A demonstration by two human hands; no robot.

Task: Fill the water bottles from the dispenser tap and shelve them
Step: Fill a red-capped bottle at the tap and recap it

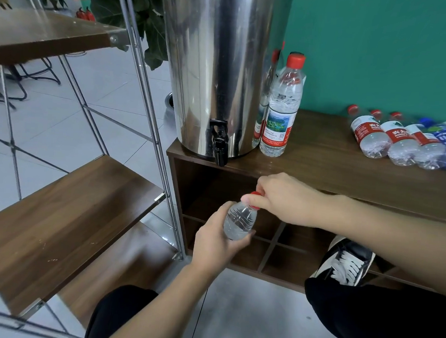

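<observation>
My left hand [215, 241] grips a clear water bottle [240, 221] around its body, below and in front of the black tap [220, 143] of the steel dispenser [218, 68]. My right hand [284, 198] pinches the bottle's red cap [254, 198] from above. Water shows inside the bottle. Two upright capped bottles [281, 109] stand on the wooden cabinet top [322, 165] just right of the dispenser. Several bottles [400, 140] lie on their sides at the far right of the cabinet top.
A metal-framed rack with wooden shelves [62, 223] stands at the left, with a higher shelf [41, 34] above. The cabinet has open cubbies [285, 249] under its top. My shoe [347, 262] and dark trouser legs are at lower right. Green wall behind.
</observation>
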